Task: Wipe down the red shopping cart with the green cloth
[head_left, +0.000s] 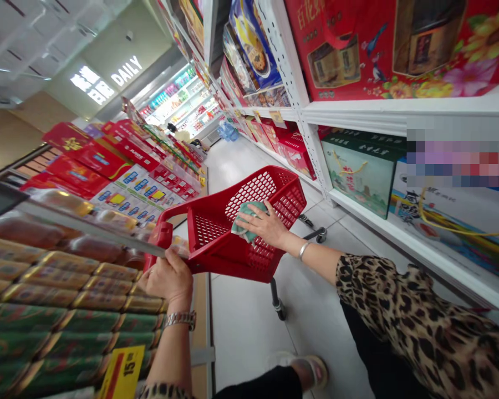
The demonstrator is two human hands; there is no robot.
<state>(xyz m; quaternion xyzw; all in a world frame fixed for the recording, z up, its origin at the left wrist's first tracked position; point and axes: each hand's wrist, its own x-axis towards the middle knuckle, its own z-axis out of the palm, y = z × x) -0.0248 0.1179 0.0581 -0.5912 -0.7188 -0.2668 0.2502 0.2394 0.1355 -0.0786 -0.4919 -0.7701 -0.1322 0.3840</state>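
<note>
A red plastic shopping cart (220, 257) with perforated basket walls stands in the aisle in front of me. At the left end of the cart, my left hand (170, 280) is closed around its handle. A light grey bar (87, 224) runs from the left edge of the view to just by that hand; I cannot tell whether the fingers touch it. My right hand (268, 224) presses a folded green cloth (247, 219) against the upper part of the basket. The fingers lie spread over the cloth, and the palm side is hidden.
White shelves (316, 113) with gift boxes (357, 172) line the right side, close to the cart. Stacked cans (66, 316) and red cartons (87, 158) flank the left. A yellow price tag (122, 371) hangs low left. Tiled floor (249, 338) runs towards a lit display case (187, 100).
</note>
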